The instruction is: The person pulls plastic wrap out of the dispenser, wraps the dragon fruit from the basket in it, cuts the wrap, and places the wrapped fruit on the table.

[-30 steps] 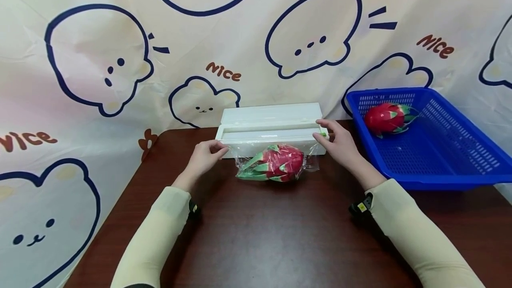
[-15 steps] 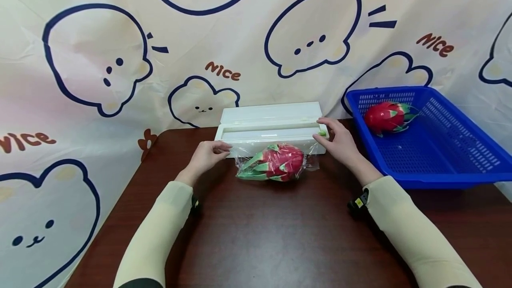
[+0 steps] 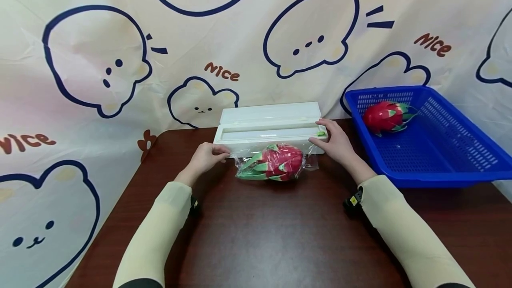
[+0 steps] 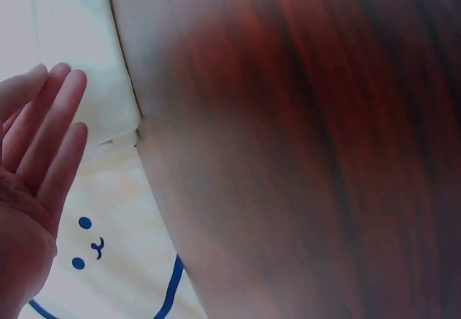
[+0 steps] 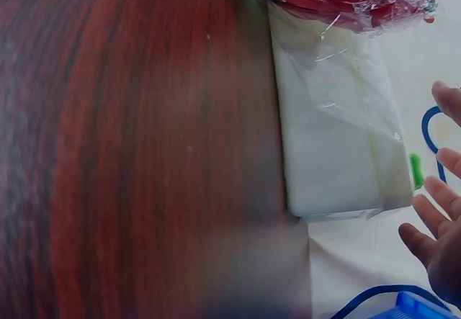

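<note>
A red and green dragon fruit (image 3: 280, 162), wrapped in clear plastic, lies in front of a white cling film box (image 3: 276, 147) whose lid stands raised at the back. Clear cling film (image 3: 242, 150) stretches from the box's front to the fruit. At the box's left front corner my left hand (image 3: 205, 158) has thumb and index finger together, pinching the film's edge. My right hand (image 3: 337, 142) is at the box's right end, its fingers spread near a small green slider (image 3: 321, 133). In the right wrist view those fingers (image 5: 436, 207) hold nothing.
A blue plastic basket (image 3: 440, 181) stands on the right of the brown table (image 3: 256, 234), with a second dragon fruit (image 3: 386, 117) in it. Behind the table hangs a patterned cloth (image 3: 256, 57).
My left fingers have shifted slightly right along the box's front corner. My right thumb has dropped a little toward the box's front edge. The wrapped fruit has stayed put.
</note>
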`<state>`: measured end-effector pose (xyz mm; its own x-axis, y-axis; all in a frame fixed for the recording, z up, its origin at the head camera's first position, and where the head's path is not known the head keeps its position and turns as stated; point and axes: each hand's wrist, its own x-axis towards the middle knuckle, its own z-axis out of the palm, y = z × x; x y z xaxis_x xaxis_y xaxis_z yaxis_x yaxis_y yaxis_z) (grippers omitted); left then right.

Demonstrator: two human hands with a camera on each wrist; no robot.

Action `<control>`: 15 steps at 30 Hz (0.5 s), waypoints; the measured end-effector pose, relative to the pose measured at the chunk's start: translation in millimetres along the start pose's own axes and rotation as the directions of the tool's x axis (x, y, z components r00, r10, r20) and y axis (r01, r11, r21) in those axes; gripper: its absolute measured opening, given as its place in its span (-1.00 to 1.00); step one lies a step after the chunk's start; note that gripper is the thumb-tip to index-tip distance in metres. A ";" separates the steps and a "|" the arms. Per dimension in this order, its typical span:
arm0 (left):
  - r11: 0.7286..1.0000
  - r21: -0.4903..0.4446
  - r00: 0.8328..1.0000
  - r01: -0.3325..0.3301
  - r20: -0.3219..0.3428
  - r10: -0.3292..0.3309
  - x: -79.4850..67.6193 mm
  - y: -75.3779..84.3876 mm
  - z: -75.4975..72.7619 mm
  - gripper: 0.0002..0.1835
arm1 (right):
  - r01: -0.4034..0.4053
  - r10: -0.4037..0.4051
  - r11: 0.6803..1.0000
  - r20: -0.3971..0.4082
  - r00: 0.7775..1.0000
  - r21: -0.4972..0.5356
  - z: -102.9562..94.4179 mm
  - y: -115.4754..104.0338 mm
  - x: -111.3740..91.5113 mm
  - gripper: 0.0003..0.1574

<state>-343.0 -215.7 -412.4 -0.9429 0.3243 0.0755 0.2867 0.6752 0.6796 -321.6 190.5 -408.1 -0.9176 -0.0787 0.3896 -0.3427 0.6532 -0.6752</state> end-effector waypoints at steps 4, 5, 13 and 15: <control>0.999 -0.033 0.998 0.021 0.063 -0.019 -1.5 0.5 -3.5 -0.83 | -0.082 0.082 0.997 0.038 0.996 -0.009 1.6 5.0 4.2 -0.11; 0.999 -0.047 0.998 0.020 0.065 -0.017 -2.3 1.0 -4.9 -0.83 | -0.099 0.100 0.995 0.049 0.994 -0.013 2.6 6.2 5.5 -0.08; 0.989 -0.109 0.995 -0.100 -0.008 0.100 4.7 31.3 -14.0 -0.77 | -0.180 0.177 0.984 0.125 0.976 0.008 6.6 21.4 11.7 0.08; 0.986 -0.102 0.991 -0.130 -0.003 0.130 9.6 41.7 -13.3 -0.76 | -0.193 0.187 0.981 0.144 0.972 0.026 7.1 25.7 11.6 0.11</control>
<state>-342.4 -193.3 -373.7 -0.8981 0.4077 0.1652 0.3877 0.5562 0.7351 -342.5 201.0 -425.4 -0.9848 -0.0627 0.1619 -0.1645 0.6359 -0.7540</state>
